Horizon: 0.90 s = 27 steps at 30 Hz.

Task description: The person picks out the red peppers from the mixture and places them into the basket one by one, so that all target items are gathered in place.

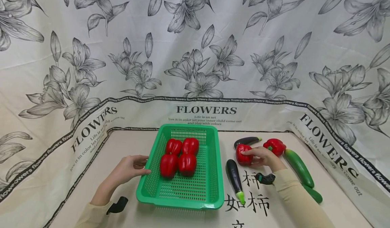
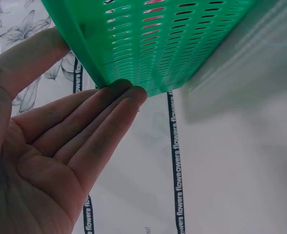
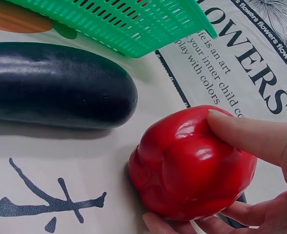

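Observation:
A green plastic basket holds several red bell peppers grouped toward its left and middle. At its left side, my left hand has the thumb over the rim and the fingertips against the outer wall, seen closely in the left wrist view. Right of the basket, my right hand grips another red bell pepper, thumb on top and fingers curled beneath, as the right wrist view shows on the pepper. A dark eggplant lies just nearer than this pepper, a second eggplant just behind it.
Beyond my right hand lie one more red bell pepper and a long green cucumber. Another green vegetable is partly covered by my right sleeve. A flower-print cloth rises behind the white table.

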Each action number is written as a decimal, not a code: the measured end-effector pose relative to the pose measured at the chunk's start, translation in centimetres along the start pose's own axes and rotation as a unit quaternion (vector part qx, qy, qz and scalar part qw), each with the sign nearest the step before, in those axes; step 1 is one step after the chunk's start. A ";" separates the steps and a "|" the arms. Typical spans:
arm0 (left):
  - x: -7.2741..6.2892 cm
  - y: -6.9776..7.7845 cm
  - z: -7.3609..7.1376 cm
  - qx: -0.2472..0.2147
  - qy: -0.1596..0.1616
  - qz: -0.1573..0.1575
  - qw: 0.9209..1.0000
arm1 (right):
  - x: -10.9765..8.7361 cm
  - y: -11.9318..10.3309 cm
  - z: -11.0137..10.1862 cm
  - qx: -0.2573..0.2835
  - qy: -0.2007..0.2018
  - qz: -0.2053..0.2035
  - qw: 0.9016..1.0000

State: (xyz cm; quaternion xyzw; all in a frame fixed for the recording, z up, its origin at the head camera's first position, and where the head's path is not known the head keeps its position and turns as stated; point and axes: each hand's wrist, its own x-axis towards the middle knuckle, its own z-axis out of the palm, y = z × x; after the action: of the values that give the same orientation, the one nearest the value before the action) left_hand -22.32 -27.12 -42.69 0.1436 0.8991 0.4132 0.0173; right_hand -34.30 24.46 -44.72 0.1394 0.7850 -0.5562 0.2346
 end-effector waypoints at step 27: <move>0.2 -0.1 0.1 0.022 0.006 0.010 1.000 | -1.8 -1.0 -0.1 -0.003 0.002 -0.043 0.999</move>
State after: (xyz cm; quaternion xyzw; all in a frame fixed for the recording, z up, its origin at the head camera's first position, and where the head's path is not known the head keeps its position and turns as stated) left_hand -22.48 -27.07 -42.77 0.1504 0.9065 0.3946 0.0043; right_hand -33.28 24.26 -42.97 0.1058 0.7925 -0.5628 0.2098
